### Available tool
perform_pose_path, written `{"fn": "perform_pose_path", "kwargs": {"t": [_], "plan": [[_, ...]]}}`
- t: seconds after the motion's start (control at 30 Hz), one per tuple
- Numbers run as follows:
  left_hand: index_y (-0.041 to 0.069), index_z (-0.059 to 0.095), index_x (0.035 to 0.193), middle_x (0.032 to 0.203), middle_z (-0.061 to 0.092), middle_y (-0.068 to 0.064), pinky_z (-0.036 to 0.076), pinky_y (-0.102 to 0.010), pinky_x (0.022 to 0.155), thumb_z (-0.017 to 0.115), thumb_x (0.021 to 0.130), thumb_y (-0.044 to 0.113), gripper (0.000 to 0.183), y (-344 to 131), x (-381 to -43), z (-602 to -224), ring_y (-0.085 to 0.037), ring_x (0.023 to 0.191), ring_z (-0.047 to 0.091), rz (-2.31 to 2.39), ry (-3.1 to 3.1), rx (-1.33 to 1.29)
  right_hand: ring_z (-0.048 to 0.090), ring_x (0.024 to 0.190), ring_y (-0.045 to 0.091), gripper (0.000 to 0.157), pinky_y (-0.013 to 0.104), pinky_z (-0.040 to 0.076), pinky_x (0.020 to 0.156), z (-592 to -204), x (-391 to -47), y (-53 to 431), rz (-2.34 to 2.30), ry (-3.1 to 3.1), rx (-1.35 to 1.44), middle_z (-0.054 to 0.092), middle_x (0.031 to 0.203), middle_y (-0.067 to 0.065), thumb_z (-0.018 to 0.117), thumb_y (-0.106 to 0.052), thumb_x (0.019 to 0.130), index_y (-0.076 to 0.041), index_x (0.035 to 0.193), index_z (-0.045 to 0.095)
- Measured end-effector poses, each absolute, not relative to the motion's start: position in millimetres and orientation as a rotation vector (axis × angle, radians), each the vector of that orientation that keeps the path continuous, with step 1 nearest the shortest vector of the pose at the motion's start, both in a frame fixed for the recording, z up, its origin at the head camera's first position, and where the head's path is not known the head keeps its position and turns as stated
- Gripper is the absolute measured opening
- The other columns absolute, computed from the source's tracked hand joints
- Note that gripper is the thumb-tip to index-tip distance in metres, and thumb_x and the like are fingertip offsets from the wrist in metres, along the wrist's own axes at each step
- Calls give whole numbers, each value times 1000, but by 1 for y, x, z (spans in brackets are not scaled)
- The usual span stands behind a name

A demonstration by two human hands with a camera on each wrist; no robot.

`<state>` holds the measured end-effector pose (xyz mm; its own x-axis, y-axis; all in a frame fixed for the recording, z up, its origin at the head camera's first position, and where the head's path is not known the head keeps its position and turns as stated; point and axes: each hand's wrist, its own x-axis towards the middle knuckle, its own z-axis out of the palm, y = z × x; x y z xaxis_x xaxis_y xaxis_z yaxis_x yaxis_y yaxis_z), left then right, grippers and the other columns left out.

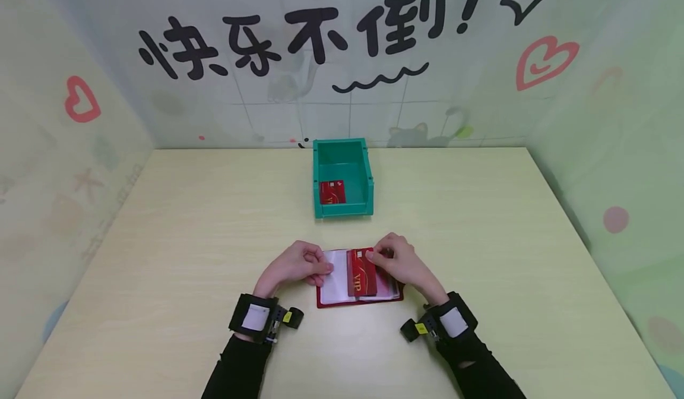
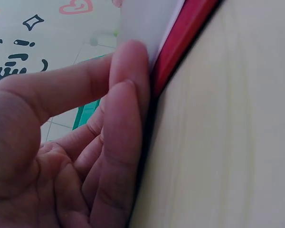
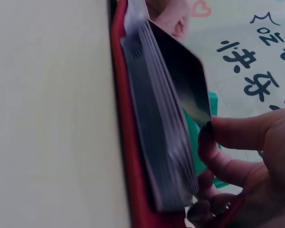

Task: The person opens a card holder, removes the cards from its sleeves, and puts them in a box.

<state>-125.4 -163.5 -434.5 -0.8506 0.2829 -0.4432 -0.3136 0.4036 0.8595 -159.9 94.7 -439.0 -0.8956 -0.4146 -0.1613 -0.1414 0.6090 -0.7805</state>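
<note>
A small card holder with a red cover and whitish plastic sleeves lies spread on the table. At its left edge, my left hand pinches the sleeve page and red cover between thumb and fingers. A red VIP card stands raised over the sleeves, its top right corner pinched by my right hand. From the right wrist, the dark side of this card tilts up off the stacked clear sleeves, thumb and index finger at its corner.
Beyond the card holder stands a teal open-front bin, with red cards at its front left. The pale wooden table is bounded by printed cloth walls at the back and both sides.
</note>
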Motion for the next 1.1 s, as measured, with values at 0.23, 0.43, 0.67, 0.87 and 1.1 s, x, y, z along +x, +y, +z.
{"fn": "perform_pose_path", "kwargs": {"t": [0.23, 0.43, 0.67, 0.87, 1.1], "plan": [[0, 67, 90, 70, 70, -1, 58, -24, 61, 73, 92, 16, 17, -164, -126, -436, -11, 60, 67, 1476, 2125, -23, 55, 83, 20, 20, 27, 48, 67, -421, -177, 104, -1240, 2404, -510, 65, 96, 13, 62, -22, 98, -3, 99, 67], [0, 66, 90, 70, 70, -1, 58, -24, 61, 72, 92, 15, 17, -165, -125, -435, -12, 60, 67, 1484, 2121, -16, 57, 65, 32, 22, 24, 42, 55, -396, -202, 93, -1389, 2404, -506, 64, 75, 19, 57, -19, 102, 2, 105, 63], [0, 66, 90, 70, 70, -1, 58, -24, 61, 73, 92, 16, 18, -165, -126, -435, -11, 59, 67, 1495, 2110, -2, 58, 55, 35, 27, 23, 44, 48, -383, -225, 67, -1484, 2497, -453, 62, 69, 13, 57, -15, 103, 2, 124, 58], [-1, 67, 90, 69, 70, -1, 58, -24, 61, 73, 92, 16, 17, -165, -126, -436, -11, 59, 66, 1498, 2107, -6, 66, 67, 35, 33, 23, 51, 56, -379, -242, 43, -1399, 2657, -533, 70, 104, 23, 55, -11, 103, 1, 133, 59], [0, 67, 90, 70, 70, -1, 58, -24, 61, 73, 92, 17, 18, -165, -127, -437, -12, 59, 67, 1490, 2104, -10, 68, 84, 30, 35, 33, 61, 72, -375, -264, 14, -1250, 2728, -495, 67, 123, 21, 52, -12, 105, -1, 138, 54]]}}
